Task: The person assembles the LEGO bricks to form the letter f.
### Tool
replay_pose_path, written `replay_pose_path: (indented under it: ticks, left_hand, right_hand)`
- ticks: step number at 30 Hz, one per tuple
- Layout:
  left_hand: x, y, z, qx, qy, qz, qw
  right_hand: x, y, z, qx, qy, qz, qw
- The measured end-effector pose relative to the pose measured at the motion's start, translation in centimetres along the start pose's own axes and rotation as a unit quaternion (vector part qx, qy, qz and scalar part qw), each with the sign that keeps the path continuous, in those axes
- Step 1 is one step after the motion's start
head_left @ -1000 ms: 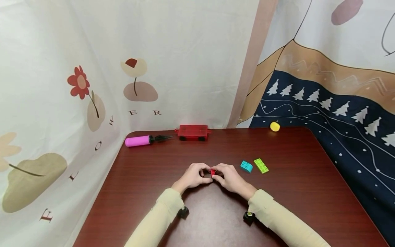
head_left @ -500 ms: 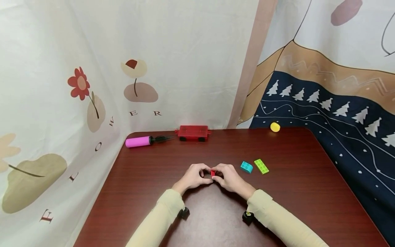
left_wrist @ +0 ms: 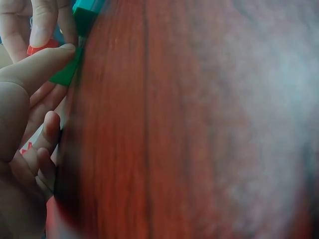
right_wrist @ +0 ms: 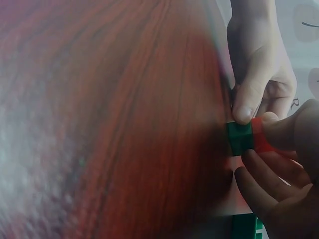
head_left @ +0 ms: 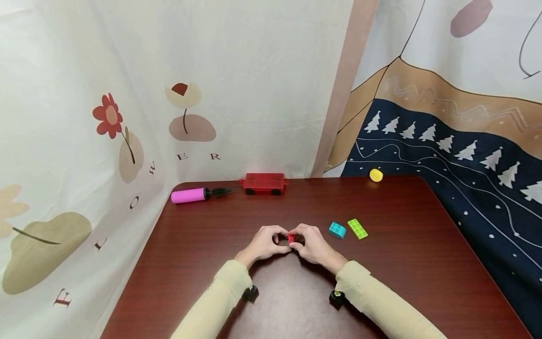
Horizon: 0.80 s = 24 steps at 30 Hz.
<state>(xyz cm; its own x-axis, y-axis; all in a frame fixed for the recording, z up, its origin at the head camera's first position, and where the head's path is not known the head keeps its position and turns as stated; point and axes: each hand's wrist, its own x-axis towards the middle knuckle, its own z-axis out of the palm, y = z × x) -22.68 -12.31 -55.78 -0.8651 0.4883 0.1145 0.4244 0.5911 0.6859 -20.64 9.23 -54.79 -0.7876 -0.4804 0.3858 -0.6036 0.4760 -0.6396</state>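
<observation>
A red toy brick (head_left: 290, 238) sits on top of a green brick (right_wrist: 240, 139), low over the table between both hands. My left hand (head_left: 263, 242) pinches the green brick near the tabletop, its thumb lying along the side in the right wrist view. My right hand (head_left: 312, 242) pinches the red brick between thumb and fingers. From the head view the green brick is hidden under the red one and the fingers. Whether the two bricks are fully pressed together I cannot tell.
Right of the hands lie a turquoise brick (head_left: 337, 230) and a lime-green studded brick (head_left: 357, 229). Along the table's (head_left: 237, 212) back edge are a pink hand pump (head_left: 188, 195), a red wheeled toy wagon (head_left: 265, 183) and a yellow round object (head_left: 376, 175). Fabric walls (head_left: 262, 94) border the table.
My right forearm has drawn slightly inward to the left. Both hands keep their hold on the bricks in nearly the same place.
</observation>
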Motion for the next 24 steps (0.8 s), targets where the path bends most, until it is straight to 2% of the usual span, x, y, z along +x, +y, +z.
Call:
replay_pose_path:
  ticks: [6, 13, 17, 24]
  left_hand:
    - [-0.1, -0.1, 0.1, 0.003, -0.014, 0.004, 0.9999]
    - [0.1, -0.1, -0.2, -0.004, -0.02, 0.035, 0.9992]
    - [0.5, -0.1, -0.2, -0.013, -0.02, 0.05, 0.9985]
    - [0.9, 0.2, -0.1, -0.028, -0.015, 0.043, 0.9986]
  right_hand:
    - [-0.3, 0.1, 0.3, 0.007, 0.004, 0.014, 0.9999]
    - [-0.4, -0.3, -0.1, 0.0, -0.014, 0.03, 0.9994]
    - [-0.3, -0.5, -0.3, -0.02, -0.017, 0.026, 0.9993]
    - [-0.5, -0.4, -0.8, -0.051, -0.034, 0.006, 0.9981]
